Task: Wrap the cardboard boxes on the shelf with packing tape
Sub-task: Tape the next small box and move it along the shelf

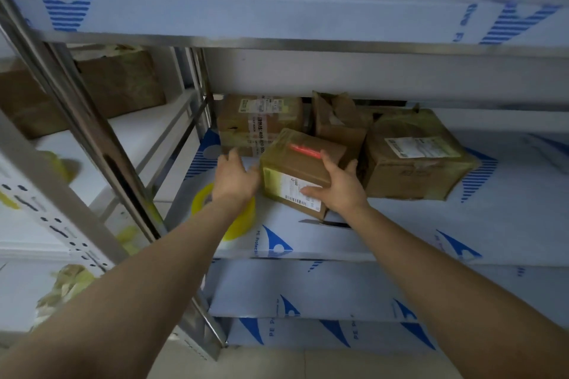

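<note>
On the middle board of the metal shelf [431, 231], which is covered with white film with blue marks, stands a small brown cardboard box [303, 168]. It is already wrapped in glossy clear tape and has a red strip on top and a white label on its near side. It stands turned, with one corner towards the near edge.

The right hand [340, 189] grips the box at its right near corner, the thumb on the label and the fingers over the top. The left hand [235, 177] is spread just beside the left side of the box. Whether it touches the box I cannot tell.

Under the left wrist lies a yellow roll of packing tape [241, 224], partly hidden by the arm.

Behind the small box, at the far side, there are a taped box with white labels [258, 120] and an open crumpled box [338, 123]. To the right is a larger brown box [412, 169] with one white label.
</note>
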`<state>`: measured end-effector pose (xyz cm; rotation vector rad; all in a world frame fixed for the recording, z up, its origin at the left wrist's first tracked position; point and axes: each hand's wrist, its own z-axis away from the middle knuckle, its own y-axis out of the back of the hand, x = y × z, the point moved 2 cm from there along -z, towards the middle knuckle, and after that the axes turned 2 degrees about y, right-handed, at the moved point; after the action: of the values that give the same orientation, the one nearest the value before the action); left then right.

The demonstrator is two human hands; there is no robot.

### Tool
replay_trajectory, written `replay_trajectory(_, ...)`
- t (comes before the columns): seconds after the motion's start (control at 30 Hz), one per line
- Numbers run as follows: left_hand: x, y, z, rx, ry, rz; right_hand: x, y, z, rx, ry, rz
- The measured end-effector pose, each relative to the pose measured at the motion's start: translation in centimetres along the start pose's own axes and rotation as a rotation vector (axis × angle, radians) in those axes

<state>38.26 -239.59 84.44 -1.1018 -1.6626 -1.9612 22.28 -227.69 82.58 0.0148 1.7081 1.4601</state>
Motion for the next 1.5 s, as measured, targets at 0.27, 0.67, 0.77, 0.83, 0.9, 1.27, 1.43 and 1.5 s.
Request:
replay_trajectory(0.27, 1.9, -1.5, -1.3, -0.153, 0.172, 0.599, -0.2, -0.3, 0.6, 0.057, 0.158, -0.048)
replay_trajectory(0.67, 8.6, 0.3, -0.3, -0.294, 0.046, 0.811, -1.9, 4.2, 6.2, 0.447, 0.269, -0.188)
replay_trajectory(0.77, 11.9, -2.6, 1.7, -0.523, 0.070, 0.874, 0.0, 6.9, 9.0, 0.647, 0.149, -0.307)
replay_trajectory(0.83, 14.1, -4.4, 3.7, -0.640, 0.022, 0.874, 1.9, 8.8, 10.6, 0.786, 0.046, -0.319)
replay_trajectory(0.9, 16.2, -5.4, 6.1, -0.674, -0.055, 0.865, 3.9, 10.5, 12.0, 0.875, -0.053, -0.326)
replay_trajectory(1.27, 23.6, -14.2, 16.7, -0.747, -0.237, 0.747, 15.9, 17.8, 17.7, 1.010, -0.228, -0.530)
replay_trajectory(1.43, 28.0, -20.8, 23.5, -0.752, -0.232, 0.651, 24.0, 23.1, 21.8, 0.981, -0.210, -0.561)
replay_trajectory(1.5, 29.8, -23.3, 26.0, -0.755, -0.199, 0.653, 27.0, 25.0, 23.5, 0.947, -0.226, -0.584)
